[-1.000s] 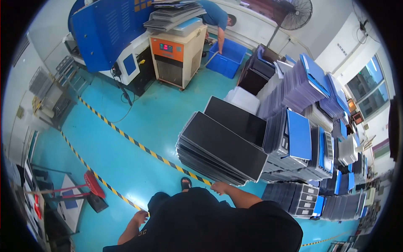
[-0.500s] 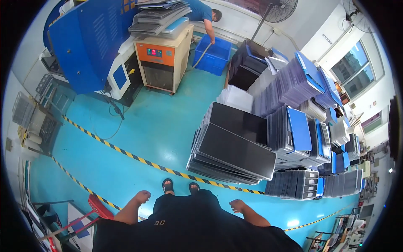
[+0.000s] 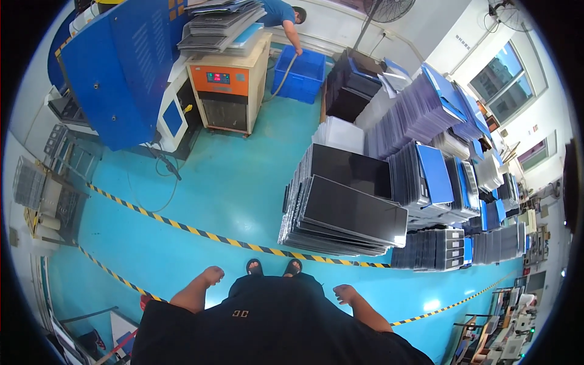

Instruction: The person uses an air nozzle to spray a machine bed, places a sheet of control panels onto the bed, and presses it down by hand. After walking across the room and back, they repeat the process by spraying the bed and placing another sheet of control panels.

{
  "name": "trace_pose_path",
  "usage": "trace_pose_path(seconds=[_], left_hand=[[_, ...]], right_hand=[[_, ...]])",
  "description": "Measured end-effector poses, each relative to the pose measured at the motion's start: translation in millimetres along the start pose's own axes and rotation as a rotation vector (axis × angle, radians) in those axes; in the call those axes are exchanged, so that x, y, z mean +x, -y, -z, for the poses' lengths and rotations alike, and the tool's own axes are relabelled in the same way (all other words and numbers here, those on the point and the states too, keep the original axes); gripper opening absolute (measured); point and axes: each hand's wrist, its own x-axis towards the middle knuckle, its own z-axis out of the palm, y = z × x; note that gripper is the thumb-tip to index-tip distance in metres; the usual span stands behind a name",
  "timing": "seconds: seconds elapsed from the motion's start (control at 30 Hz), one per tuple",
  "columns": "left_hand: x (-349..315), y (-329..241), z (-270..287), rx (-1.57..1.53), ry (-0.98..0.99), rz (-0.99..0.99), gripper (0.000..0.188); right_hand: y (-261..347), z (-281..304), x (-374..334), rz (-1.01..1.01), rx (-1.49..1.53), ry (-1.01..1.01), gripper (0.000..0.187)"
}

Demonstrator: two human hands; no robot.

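Note:
My left hand hangs at my side above the blue-green floor, fingers loosely bent and nothing in it. On the other side my right hand hangs the same way, also empty, its fingers slightly bent and partly apart. Neither hand touches anything. Ahead of my right hand is a low stack of black glossy panels, the thing nearest to it. Between the hands my sandalled feet stand just short of a yellow-and-black floor stripe.
Tall stacks of clear sheets and blue folders fill the right. A large blue machine and an orange-fronted cabinet stand ahead left. Beyond, another person bends over a blue crate, holding a hose. A wire rack stands left.
My view has shifted and turned slightly, so the stacks and floor stripe sit differently. My feet have moved a little, and the red object at lower left is now mostly covered. Both hands still hang empty.

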Motion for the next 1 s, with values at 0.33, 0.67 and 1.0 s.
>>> trace_pose_path(seconds=[0.33, 0.67, 1.0], left_hand=[[-5, 11, 9, -0.065, 0.0, 0.012, 0.017], [-7, 36, 9, 0.0, 0.0, 0.129, 0.026], [-5, 15, 9, -0.011, -0.009, 0.014, 0.021]], right_hand=[[9, -12, -6, -0.058, -0.111, 0.028, 0.039], [33, -15, -5, 0.022, -0.11, 0.033, 0.041], [15, -22, -4, -0.01, -0.13, 0.003, 0.044]])
